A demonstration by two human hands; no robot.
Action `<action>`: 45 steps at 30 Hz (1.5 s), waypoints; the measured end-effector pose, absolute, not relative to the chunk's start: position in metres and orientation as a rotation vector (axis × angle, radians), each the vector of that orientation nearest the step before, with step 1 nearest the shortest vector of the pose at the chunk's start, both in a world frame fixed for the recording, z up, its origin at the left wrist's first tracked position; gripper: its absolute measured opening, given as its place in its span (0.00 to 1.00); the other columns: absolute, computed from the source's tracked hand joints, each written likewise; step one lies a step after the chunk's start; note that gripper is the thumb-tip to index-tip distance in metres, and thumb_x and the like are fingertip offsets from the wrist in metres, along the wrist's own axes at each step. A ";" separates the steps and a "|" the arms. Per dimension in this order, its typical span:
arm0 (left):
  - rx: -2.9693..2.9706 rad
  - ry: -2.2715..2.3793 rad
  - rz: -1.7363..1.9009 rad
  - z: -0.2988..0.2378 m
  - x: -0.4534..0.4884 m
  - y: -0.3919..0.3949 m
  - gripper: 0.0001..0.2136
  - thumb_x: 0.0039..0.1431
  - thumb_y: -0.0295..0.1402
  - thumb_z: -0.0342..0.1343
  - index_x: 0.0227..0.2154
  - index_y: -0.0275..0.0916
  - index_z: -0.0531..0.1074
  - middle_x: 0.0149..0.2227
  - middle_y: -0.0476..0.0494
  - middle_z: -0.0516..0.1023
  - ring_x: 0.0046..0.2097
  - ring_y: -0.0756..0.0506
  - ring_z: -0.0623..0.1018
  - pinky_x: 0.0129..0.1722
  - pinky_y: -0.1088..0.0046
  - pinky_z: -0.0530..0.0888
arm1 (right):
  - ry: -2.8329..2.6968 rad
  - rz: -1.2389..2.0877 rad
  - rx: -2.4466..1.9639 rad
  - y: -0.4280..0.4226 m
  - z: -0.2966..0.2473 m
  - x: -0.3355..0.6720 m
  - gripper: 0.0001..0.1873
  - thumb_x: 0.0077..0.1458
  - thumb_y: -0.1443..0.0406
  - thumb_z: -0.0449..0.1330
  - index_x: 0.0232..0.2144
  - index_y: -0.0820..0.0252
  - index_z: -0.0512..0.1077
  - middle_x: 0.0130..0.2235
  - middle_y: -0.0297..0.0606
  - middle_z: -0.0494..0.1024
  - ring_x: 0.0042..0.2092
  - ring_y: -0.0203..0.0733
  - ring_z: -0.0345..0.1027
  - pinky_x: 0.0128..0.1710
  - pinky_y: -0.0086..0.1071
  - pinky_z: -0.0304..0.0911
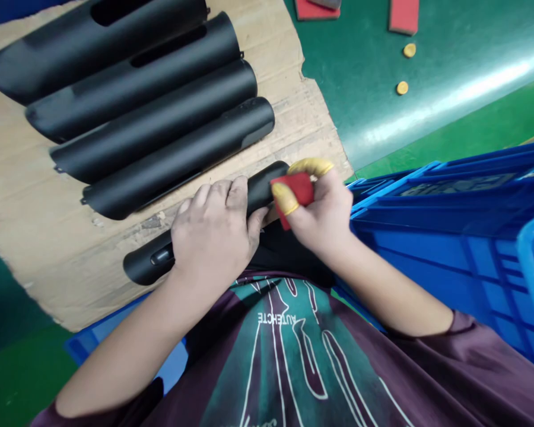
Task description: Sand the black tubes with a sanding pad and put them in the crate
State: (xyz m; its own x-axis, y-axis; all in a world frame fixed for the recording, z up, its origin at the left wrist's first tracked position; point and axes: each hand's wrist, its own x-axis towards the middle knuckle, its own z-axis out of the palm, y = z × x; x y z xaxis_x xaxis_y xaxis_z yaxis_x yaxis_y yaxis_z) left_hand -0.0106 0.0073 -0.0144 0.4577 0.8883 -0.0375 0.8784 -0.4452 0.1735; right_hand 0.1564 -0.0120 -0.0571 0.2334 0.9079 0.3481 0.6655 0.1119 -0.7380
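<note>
A black tube-shaped part (267, 182) with a small oval slot near its left end lies along the front of the cardboard. My left hand (213, 225) is wrapped over its middle, thumb on the near side. At its right end, my right hand (320, 207) pinches a red sanding pad (300, 188) against the part. Yellow finger covers sit on the thumb and a finger of that hand. Just beyond, a similar black part (182, 155) lies on the cardboard, with several more behind it in a slanted row.
The cardboard sheet (311, 130) covers the left of a green table (365, 101). Farther back lie red pads (404, 15) and two yellow finger covers (409, 50). Blue plastic crates (449, 237) stand close on my right. Another blue crate edge (78, 347) shows below the table's front left.
</note>
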 end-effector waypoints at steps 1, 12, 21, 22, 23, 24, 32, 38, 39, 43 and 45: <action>2.521 1.548 0.093 -0.014 -0.010 0.007 0.19 0.65 0.41 0.49 0.53 0.36 0.71 0.45 0.32 0.79 0.46 0.34 0.77 0.40 0.59 0.71 | -1.514 0.370 -1.618 -0.012 -0.057 0.157 0.15 0.58 0.51 0.60 0.39 0.55 0.68 0.34 0.34 0.78 0.33 0.40 0.74 0.32 0.34 0.72; 2.520 1.551 0.161 -0.016 -0.013 0.006 0.19 0.65 0.42 0.50 0.54 0.40 0.70 0.45 0.35 0.79 0.46 0.35 0.77 0.41 0.61 0.70 | -1.456 0.485 -1.622 -0.010 -0.062 0.158 0.19 0.56 0.49 0.62 0.41 0.54 0.67 0.35 0.34 0.77 0.33 0.40 0.73 0.33 0.37 0.73; 2.573 1.546 0.176 -0.018 -0.013 0.005 0.19 0.65 0.42 0.49 0.54 0.39 0.70 0.44 0.34 0.79 0.45 0.35 0.77 0.39 0.60 0.71 | -1.431 0.414 -1.679 0.000 -0.068 0.184 0.22 0.55 0.45 0.62 0.41 0.55 0.69 0.35 0.35 0.77 0.33 0.41 0.74 0.35 0.39 0.74; 2.570 1.548 0.193 -0.018 -0.013 0.005 0.19 0.66 0.43 0.49 0.53 0.39 0.71 0.44 0.35 0.80 0.45 0.35 0.77 0.39 0.60 0.71 | -1.395 0.377 -1.706 0.004 -0.069 0.194 0.23 0.54 0.45 0.63 0.41 0.55 0.69 0.35 0.36 0.77 0.34 0.42 0.74 0.36 0.41 0.74; 2.566 1.554 0.209 -0.018 -0.013 0.004 0.19 0.66 0.43 0.50 0.53 0.39 0.71 0.44 0.35 0.80 0.45 0.35 0.77 0.39 0.61 0.70 | -1.368 0.353 -1.716 0.007 -0.069 0.203 0.24 0.54 0.44 0.62 0.42 0.55 0.69 0.36 0.36 0.77 0.35 0.43 0.74 0.36 0.42 0.74; 2.564 1.554 0.215 -0.018 -0.013 0.003 0.19 0.66 0.43 0.50 0.53 0.39 0.71 0.44 0.35 0.80 0.45 0.35 0.77 0.39 0.61 0.70 | -1.356 0.348 -1.708 0.009 -0.069 0.209 0.24 0.55 0.44 0.61 0.42 0.55 0.70 0.36 0.36 0.76 0.36 0.43 0.74 0.36 0.42 0.74; 2.601 1.589 0.455 -0.036 -0.005 0.000 0.22 0.64 0.41 0.54 0.56 0.34 0.69 0.48 0.32 0.80 0.46 0.36 0.78 0.42 0.60 0.71 | -1.577 0.345 -1.631 0.001 -0.069 0.188 0.31 0.59 0.45 0.57 0.57 0.56 0.67 0.38 0.39 0.76 0.39 0.46 0.73 0.41 0.45 0.73; 2.478 1.310 0.895 -0.032 -0.021 -0.002 0.16 0.65 0.36 0.54 0.52 0.35 0.72 0.50 0.36 0.80 0.50 0.41 0.78 0.52 0.64 0.74 | -1.943 0.083 -1.779 -0.005 -0.056 0.185 0.38 0.56 0.41 0.58 0.58 0.58 0.70 0.44 0.48 0.75 0.46 0.55 0.71 0.46 0.47 0.70; 2.429 1.261 0.955 -0.027 -0.031 -0.003 0.15 0.65 0.34 0.55 0.52 0.36 0.73 0.50 0.37 0.80 0.50 0.42 0.79 0.52 0.64 0.75 | -2.017 0.110 -1.813 -0.007 -0.053 0.184 0.40 0.54 0.41 0.59 0.60 0.59 0.69 0.45 0.49 0.75 0.44 0.55 0.71 0.43 0.46 0.71; 2.279 1.346 1.042 -0.012 -0.092 -0.007 0.13 0.62 0.30 0.58 0.50 0.40 0.75 0.49 0.42 0.81 0.49 0.44 0.80 0.52 0.64 0.77 | -2.198 0.214 -1.922 -0.009 -0.045 0.182 0.37 0.57 0.46 0.58 0.62 0.59 0.67 0.43 0.49 0.76 0.36 0.51 0.72 0.33 0.41 0.68; 2.218 1.429 1.036 -0.010 -0.126 -0.011 0.13 0.62 0.28 0.56 0.49 0.40 0.76 0.47 0.42 0.82 0.48 0.45 0.80 0.52 0.65 0.76 | -2.213 0.199 -1.951 -0.008 -0.043 0.181 0.37 0.57 0.46 0.58 0.62 0.59 0.67 0.41 0.48 0.77 0.33 0.50 0.72 0.31 0.39 0.66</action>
